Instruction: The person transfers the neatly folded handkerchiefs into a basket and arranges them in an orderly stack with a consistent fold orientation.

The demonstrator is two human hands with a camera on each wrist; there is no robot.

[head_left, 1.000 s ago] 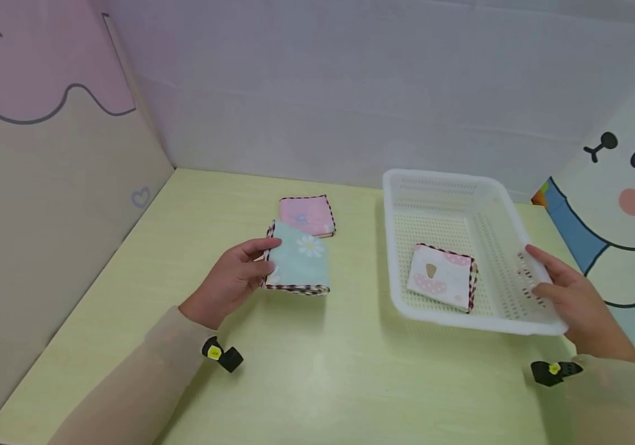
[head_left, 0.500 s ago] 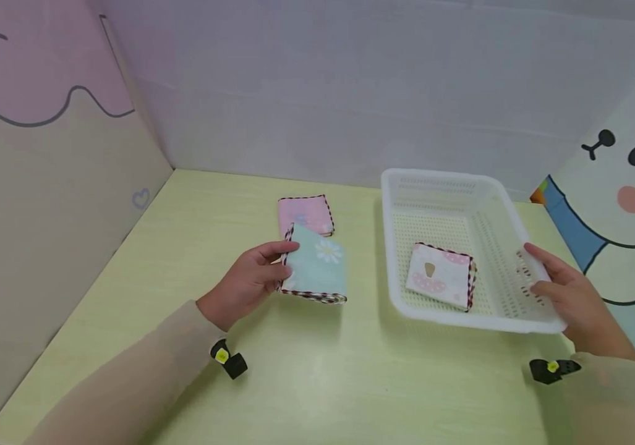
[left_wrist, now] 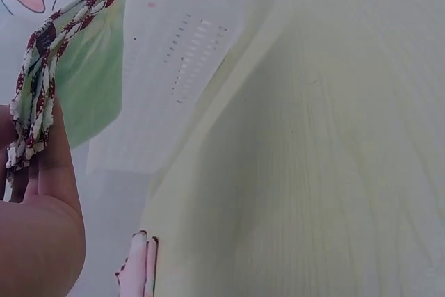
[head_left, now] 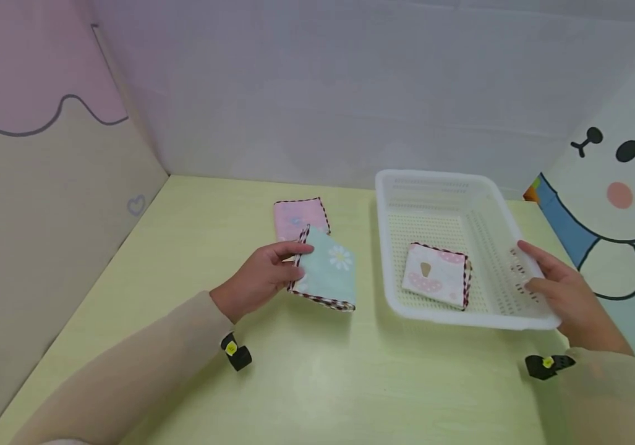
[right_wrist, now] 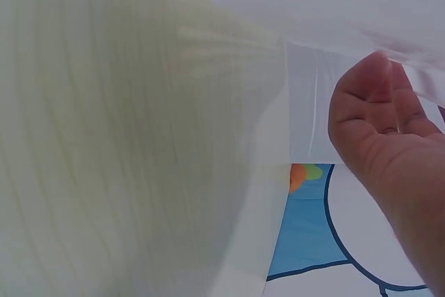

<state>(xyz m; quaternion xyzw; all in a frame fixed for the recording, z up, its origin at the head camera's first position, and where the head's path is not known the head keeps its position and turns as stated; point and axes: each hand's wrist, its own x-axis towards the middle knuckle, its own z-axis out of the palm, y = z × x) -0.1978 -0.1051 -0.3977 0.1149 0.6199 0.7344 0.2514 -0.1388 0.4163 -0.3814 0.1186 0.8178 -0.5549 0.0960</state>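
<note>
A folded mint-green cloth with a daisy print (head_left: 325, 269) is pinched along its left edge by my left hand (head_left: 261, 275), above the table. In the left wrist view, the dark-red-and-white stitched edges of the folded cloth (left_wrist: 42, 81) show in several layers. My right hand (head_left: 575, 296) grips the right rim of a white perforated plastic basket (head_left: 464, 318); the right wrist view has my right hand (right_wrist: 382, 116) at the basket's rim from below. Inside the basket lies a folded white cloth with pink patches (head_left: 436, 278). A folded pink cloth (head_left: 297, 216) rests behind the green one, partly covered by it.
The pale yellow-green table (head_left: 317, 383) meets a plain light wall (head_left: 317, 93) at the back. Printed side panels stand left and right, the right one with a cartoon bear (head_left: 623, 185) close to my right hand.
My left hand has carried the green cloth rightward, toward the basket, and the cloth has turned slightly. The right hand keeps its hold on the basket; the head view has shifted a little.
</note>
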